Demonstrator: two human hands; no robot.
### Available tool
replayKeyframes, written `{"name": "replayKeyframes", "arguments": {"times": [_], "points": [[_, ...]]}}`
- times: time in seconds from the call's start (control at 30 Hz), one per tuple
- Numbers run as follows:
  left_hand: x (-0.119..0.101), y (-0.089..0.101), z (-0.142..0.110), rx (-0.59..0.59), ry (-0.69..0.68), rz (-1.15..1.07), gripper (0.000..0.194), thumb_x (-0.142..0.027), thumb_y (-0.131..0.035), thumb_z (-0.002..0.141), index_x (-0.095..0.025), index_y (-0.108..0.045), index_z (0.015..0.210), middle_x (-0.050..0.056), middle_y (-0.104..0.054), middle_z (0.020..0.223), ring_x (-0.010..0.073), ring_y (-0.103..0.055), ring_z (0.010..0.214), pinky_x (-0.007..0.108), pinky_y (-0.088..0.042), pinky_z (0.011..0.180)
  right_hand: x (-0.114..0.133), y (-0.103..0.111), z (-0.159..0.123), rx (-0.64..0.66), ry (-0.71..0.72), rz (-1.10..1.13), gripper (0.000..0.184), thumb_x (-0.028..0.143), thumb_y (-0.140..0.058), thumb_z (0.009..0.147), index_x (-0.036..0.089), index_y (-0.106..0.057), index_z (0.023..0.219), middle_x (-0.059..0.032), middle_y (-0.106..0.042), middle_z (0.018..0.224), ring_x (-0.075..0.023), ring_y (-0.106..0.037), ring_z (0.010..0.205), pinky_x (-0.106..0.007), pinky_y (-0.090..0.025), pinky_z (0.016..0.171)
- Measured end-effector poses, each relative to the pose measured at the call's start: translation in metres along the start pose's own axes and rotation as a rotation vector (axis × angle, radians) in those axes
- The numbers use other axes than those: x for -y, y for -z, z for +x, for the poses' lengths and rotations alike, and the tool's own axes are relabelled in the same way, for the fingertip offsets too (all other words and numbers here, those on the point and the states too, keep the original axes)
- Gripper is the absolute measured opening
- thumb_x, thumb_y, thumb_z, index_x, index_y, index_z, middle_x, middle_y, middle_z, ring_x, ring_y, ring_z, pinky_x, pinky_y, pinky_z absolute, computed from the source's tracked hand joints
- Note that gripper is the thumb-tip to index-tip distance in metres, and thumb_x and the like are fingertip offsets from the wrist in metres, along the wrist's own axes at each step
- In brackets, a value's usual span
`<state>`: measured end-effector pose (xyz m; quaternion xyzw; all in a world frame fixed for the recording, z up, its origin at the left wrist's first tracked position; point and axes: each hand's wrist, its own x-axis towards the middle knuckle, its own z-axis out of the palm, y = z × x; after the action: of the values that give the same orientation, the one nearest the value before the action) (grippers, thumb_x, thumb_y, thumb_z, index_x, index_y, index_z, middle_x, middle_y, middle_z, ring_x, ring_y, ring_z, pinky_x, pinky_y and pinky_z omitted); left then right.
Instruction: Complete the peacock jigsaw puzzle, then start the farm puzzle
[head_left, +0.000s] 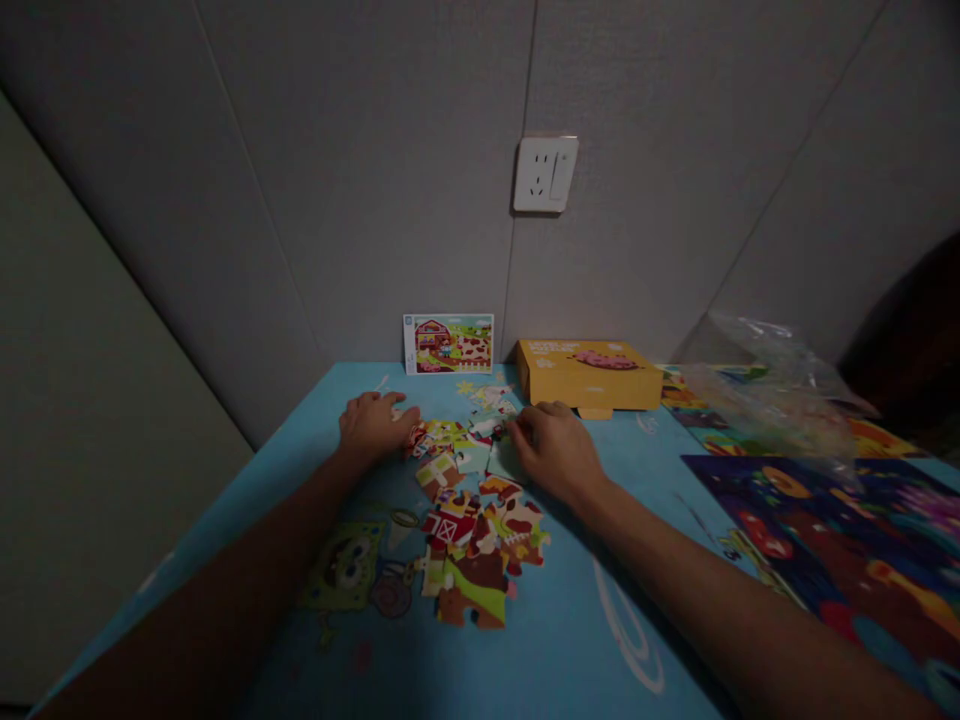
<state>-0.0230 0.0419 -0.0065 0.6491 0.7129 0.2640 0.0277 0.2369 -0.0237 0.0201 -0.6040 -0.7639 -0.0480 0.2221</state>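
Note:
Colourful jigsaw puzzle pieces (pixel 480 545) lie in a loose heap on the blue tablecloth (pixel 592 620), several of them overlapping. My left hand (pixel 375 425) rests at the left edge of the upper pieces, its fingers apart and the thumb by a red-and-white puzzle piece (pixel 418 440). On the right side of the heap my right hand (pixel 561 452) is closed, with curled fingers at a pale green puzzle piece (pixel 504 462). Its fingertips are partly hidden. Against the wall stands a picture card (pixel 450 345) with a red barn and a cow.
A yellow puzzle box (pixel 592 375) lies behind my right hand. To the right are a clear plastic bag (pixel 787 400) and a dark blue picture sheet (pixel 847 560). The grey wall (pixel 375 180) with a white socket (pixel 546 174) rises behind the table.

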Motion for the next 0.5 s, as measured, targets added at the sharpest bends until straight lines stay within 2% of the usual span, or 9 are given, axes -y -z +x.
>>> {"name": "replayKeyframes", "arguments": {"times": [0.1,0.2,0.27,0.33,0.5], "points": [[-0.01,-0.008,-0.01,0.111,-0.1,0.133,0.057,-0.059,-0.046,0.081,-0.026,-0.063,0.125,0.016,-0.053,0.134,0.0404,-0.042,0.129,0.058,-0.031,0.104,0.001,-0.004,-0.004,0.051,-0.06,0.015,0.046,0.051,-0.045,0.092,0.017,-0.065,0.116,-0.0177,-0.062,0.109,-0.0307,-0.053,0.103,-0.039,-0.038,0.083],[-0.014,-0.006,-0.015,0.202,-0.278,0.065,0.067,-0.059,-0.051,0.08,-0.018,-0.055,0.133,0.016,-0.052,0.135,0.0351,-0.044,0.128,0.049,-0.033,0.108,0.003,-0.011,-0.008,0.165,-0.046,0.061,0.063,0.063,-0.044,0.089,0.02,-0.053,0.134,-0.0189,-0.056,0.122,-0.0341,-0.049,0.113,-0.046,-0.038,0.09],[-0.015,-0.002,-0.015,0.241,-0.415,-0.061,0.072,-0.055,-0.056,0.077,-0.014,-0.05,0.136,0.016,-0.053,0.134,0.0304,-0.047,0.125,0.041,-0.035,0.109,0.004,-0.013,-0.009,0.2,-0.018,0.074,0.067,0.066,-0.044,0.087,0.02,-0.051,0.136,-0.0191,-0.053,0.127,-0.0354,-0.047,0.117,-0.049,-0.036,0.093],[-0.015,0.002,-0.016,0.269,-0.51,-0.151,0.074,-0.052,-0.057,0.077,-0.013,-0.047,0.138,0.015,-0.052,0.133,0.0282,-0.048,0.124,0.038,-0.037,0.108,0.003,-0.014,-0.009,0.201,-0.002,0.092,0.066,0.065,-0.047,0.086,0.02,-0.053,0.134,-0.0182,-0.053,0.129,-0.0351,-0.046,0.119,-0.049,-0.036,0.095],[-0.015,0.009,-0.02,0.324,-0.595,-0.074,0.083,-0.059,-0.06,0.075,-0.018,-0.04,0.143,0.016,-0.051,0.136,0.0331,-0.045,0.125,0.046,-0.036,0.106,0.0,-0.014,-0.008,0.181,0.041,0.187,0.055,0.056,-0.056,0.086,0.019,-0.059,0.126,-0.0135,-0.059,0.125,-0.0284,-0.05,0.116,-0.042,-0.036,0.097]]}}
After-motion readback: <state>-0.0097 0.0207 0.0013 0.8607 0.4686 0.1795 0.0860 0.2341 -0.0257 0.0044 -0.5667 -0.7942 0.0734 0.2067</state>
